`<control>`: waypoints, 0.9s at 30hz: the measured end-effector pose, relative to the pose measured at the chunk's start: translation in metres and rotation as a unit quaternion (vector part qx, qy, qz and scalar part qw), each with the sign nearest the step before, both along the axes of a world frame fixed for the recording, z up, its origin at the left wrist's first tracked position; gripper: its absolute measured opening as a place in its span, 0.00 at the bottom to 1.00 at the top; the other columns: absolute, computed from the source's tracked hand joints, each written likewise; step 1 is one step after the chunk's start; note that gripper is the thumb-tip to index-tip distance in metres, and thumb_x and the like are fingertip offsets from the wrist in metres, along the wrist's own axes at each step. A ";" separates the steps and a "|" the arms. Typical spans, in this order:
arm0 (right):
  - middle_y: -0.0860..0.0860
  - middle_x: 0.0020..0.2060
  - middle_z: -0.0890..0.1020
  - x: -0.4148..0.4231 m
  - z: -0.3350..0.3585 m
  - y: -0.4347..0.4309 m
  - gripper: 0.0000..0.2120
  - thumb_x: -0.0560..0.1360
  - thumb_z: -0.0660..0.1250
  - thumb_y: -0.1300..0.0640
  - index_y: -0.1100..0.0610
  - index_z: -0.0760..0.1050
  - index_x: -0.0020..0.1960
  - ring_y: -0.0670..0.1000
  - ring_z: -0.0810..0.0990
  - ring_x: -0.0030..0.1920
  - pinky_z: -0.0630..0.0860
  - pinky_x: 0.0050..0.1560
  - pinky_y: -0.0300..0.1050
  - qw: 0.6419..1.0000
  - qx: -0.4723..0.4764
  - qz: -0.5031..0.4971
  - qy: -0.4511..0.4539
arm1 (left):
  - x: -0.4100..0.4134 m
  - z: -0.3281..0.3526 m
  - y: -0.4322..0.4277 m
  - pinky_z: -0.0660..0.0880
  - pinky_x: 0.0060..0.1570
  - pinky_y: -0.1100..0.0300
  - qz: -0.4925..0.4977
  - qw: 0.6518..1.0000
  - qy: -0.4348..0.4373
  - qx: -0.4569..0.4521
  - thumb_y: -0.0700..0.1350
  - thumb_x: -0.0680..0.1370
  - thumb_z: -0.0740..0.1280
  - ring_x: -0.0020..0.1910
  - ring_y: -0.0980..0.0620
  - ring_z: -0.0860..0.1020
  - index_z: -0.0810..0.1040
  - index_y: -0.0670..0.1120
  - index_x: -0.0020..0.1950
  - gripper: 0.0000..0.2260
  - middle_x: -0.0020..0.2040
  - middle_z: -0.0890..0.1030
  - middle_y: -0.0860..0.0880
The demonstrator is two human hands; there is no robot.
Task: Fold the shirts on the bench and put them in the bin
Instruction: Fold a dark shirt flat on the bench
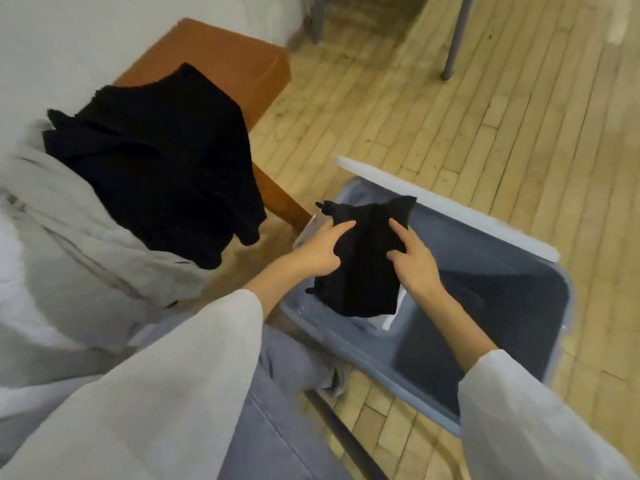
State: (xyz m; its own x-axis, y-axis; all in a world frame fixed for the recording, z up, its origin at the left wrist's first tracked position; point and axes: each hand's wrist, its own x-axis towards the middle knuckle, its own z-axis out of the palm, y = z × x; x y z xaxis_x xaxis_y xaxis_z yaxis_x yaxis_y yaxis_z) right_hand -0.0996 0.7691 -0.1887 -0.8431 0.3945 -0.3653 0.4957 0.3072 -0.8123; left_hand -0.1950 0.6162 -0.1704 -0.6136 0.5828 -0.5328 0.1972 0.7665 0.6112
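A folded black shirt (363, 258) hangs over the near left corner of the grey-blue bin (519, 271). My left hand (320, 249) grips its left side and my right hand (412, 261) grips its right side, index fingers stretched along the cloth. A piece of white fabric (393, 318) shows just under the shirt inside the bin. On the brown bench (225, 57) lies an unfolded black shirt (156, 161), partly hanging over the front edge. A light grey garment (69, 244) lies heaped to its left.
The bin's white lid (450, 206) leans along its far rim. Wooden plank floor (450, 116) spreads to the right. Grey metal furniture legs (457, 36) stand at the back. My grey trousers and a dark bar (346, 441) fill the bottom centre.
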 end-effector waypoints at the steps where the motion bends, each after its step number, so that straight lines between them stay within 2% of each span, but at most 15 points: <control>1: 0.46 0.75 0.61 0.002 -0.013 0.006 0.30 0.76 0.58 0.68 0.49 0.61 0.75 0.49 0.67 0.69 0.67 0.57 0.37 1.000 0.006 0.002 -0.013 | 0.000 -0.015 0.006 0.73 0.41 0.68 -0.015 1.000 -0.001 -0.020 0.27 0.75 0.58 0.74 0.45 0.59 0.50 0.50 0.79 0.37 0.79 0.44 0.48; 2: 0.48 0.75 0.61 0.004 -0.029 0.013 0.31 0.76 0.58 0.68 0.49 0.60 0.75 0.50 0.67 0.70 0.67 0.57 0.38 1.000 0.012 0.003 -0.026 | 0.000 -0.034 0.012 0.75 0.38 0.67 -0.030 0.999 -0.007 -0.037 0.28 0.75 0.58 0.73 0.45 0.61 0.48 0.49 0.79 0.37 0.79 0.42 0.48; 5: 0.50 0.75 0.62 0.013 -0.076 0.025 0.32 0.75 0.60 0.67 0.48 0.60 0.75 0.53 0.72 0.65 0.70 0.53 0.42 0.997 0.014 0.015 -0.078 | 0.002 -0.081 0.025 0.79 0.42 0.55 -0.073 0.994 -0.021 -0.075 0.28 0.74 0.59 0.68 0.42 0.69 0.45 0.51 0.79 0.39 0.78 0.39 0.49; 7: 0.50 0.74 0.64 0.015 -0.107 0.031 0.32 0.75 0.60 0.67 0.49 0.59 0.75 0.56 0.77 0.59 0.74 0.50 0.45 0.994 0.013 0.021 -0.105 | 0.002 -0.106 0.032 0.72 0.31 0.61 -0.119 0.987 0.007 -0.110 0.28 0.74 0.59 0.62 0.43 0.73 0.44 0.51 0.79 0.39 0.78 0.39 0.49; 8: 0.50 0.73 0.64 0.016 -0.119 0.032 0.32 0.75 0.60 0.67 0.49 0.59 0.76 0.56 0.77 0.58 0.75 0.49 0.46 0.993 0.014 0.021 -0.111 | 0.002 -0.115 0.034 0.67 0.29 0.65 -0.139 0.983 0.028 -0.121 0.28 0.74 0.59 0.61 0.44 0.73 0.44 0.51 0.79 0.39 0.78 0.39 0.49; 10: 0.50 0.74 0.63 0.017 -0.140 0.035 0.32 0.75 0.59 0.68 0.49 0.58 0.76 0.56 0.77 0.57 0.76 0.50 0.47 0.994 0.021 0.015 -0.108 | 0.002 -0.132 0.037 0.65 0.35 0.66 -0.174 0.975 0.061 -0.124 0.27 0.74 0.59 0.65 0.44 0.69 0.44 0.50 0.79 0.40 0.78 0.40 0.50; 12: 0.49 0.74 0.62 0.016 -0.162 0.041 0.32 0.76 0.59 0.67 0.49 0.57 0.76 0.54 0.76 0.59 0.76 0.51 0.45 0.995 0.034 -0.003 -0.098 | -0.002 -0.153 0.043 0.67 0.41 0.62 -0.195 0.971 0.079 -0.112 0.27 0.74 0.59 0.74 0.45 0.60 0.43 0.51 0.79 0.41 0.78 0.39 0.51; 14: 0.49 0.74 0.62 0.017 -0.186 0.044 0.31 0.77 0.59 0.67 0.49 0.57 0.76 0.52 0.72 0.65 0.73 0.58 0.44 0.995 0.036 -0.021 -0.089 | -0.011 -0.177 0.048 0.71 0.50 0.62 -0.180 0.977 0.076 -0.086 0.26 0.73 0.59 0.76 0.47 0.53 0.45 0.53 0.78 0.42 0.78 0.40 0.51; 16: 0.50 0.74 0.62 0.018 -0.215 0.045 0.31 0.77 0.61 0.67 0.50 0.57 0.76 0.52 0.67 0.70 0.67 0.66 0.45 0.994 -0.008 -0.035 -0.103 | -0.023 -0.204 0.047 0.70 0.64 0.56 -0.095 0.992 0.014 -0.080 0.28 0.75 0.60 0.76 0.47 0.55 0.49 0.53 0.78 0.39 0.79 0.43 0.49; 17: 0.52 0.73 0.63 0.019 -0.232 0.046 0.33 0.76 0.62 0.68 0.51 0.56 0.76 0.53 0.65 0.71 0.65 0.69 0.47 0.991 -0.041 -0.047 -0.121 | -0.029 -0.220 0.042 0.68 0.67 0.54 -0.039 0.994 -0.040 -0.095 0.31 0.76 0.61 0.74 0.46 0.58 0.51 0.53 0.78 0.36 0.79 0.47 0.47; 19: 0.53 0.73 0.63 0.021 -0.260 0.049 0.36 0.74 0.66 0.68 0.51 0.56 0.76 0.55 0.63 0.72 0.63 0.71 0.49 0.981 -0.085 -0.079 -0.158 | -0.039 -0.248 0.025 0.70 0.65 0.53 0.034 0.977 -0.155 -0.143 0.38 0.78 0.64 0.70 0.45 0.67 0.52 0.52 0.78 0.33 0.76 0.56 0.47; 21: 0.53 0.72 0.63 0.019 -0.275 0.051 0.38 0.71 0.66 0.71 0.49 0.57 0.75 0.55 0.65 0.71 0.65 0.70 0.51 0.974 -0.089 -0.102 -0.183 | -0.040 -0.264 0.012 0.68 0.66 0.54 0.072 0.958 -0.215 -0.176 0.39 0.76 0.67 0.70 0.46 0.66 0.52 0.52 0.78 0.36 0.76 0.58 0.48; 23: 0.54 0.72 0.63 0.016 -0.279 0.048 0.39 0.71 0.63 0.73 0.48 0.56 0.76 0.55 0.66 0.70 0.67 0.69 0.51 0.973 -0.075 -0.107 -0.188 | -0.032 -0.274 0.007 0.64 0.69 0.56 0.077 0.953 -0.221 -0.191 0.38 0.75 0.68 0.72 0.46 0.63 0.58 0.52 0.76 0.33 0.76 0.58 0.46; 25: 0.54 0.74 0.58 0.017 -0.278 0.041 0.39 0.72 0.62 0.72 0.49 0.55 0.76 0.57 0.66 0.69 0.70 0.66 0.51 0.978 -0.035 -0.104 -0.178 | -0.022 -0.280 0.013 0.57 0.73 0.56 0.028 0.943 -0.226 -0.243 0.43 0.76 0.67 0.75 0.45 0.57 0.62 0.51 0.75 0.29 0.78 0.54 0.45; 27: 0.55 0.76 0.51 0.020 -0.276 0.034 0.37 0.73 0.64 0.68 0.49 0.54 0.77 0.60 0.63 0.70 0.71 0.63 0.54 0.977 0.097 -0.073 -0.175 | -0.015 -0.277 0.018 0.49 0.75 0.51 -0.036 0.926 -0.211 -0.312 0.50 0.78 0.64 0.77 0.45 0.49 0.56 0.47 0.77 0.30 0.79 0.47 0.45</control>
State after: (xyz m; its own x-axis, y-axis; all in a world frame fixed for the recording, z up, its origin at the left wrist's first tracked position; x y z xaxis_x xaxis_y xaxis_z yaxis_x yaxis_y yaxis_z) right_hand -0.0793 0.8031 -0.4648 -0.6091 0.5914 -0.5284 0.7832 0.3436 -0.5183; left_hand -0.2100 0.6339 -0.4478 -0.2460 0.1119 -0.9628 0.1059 0.9905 0.0881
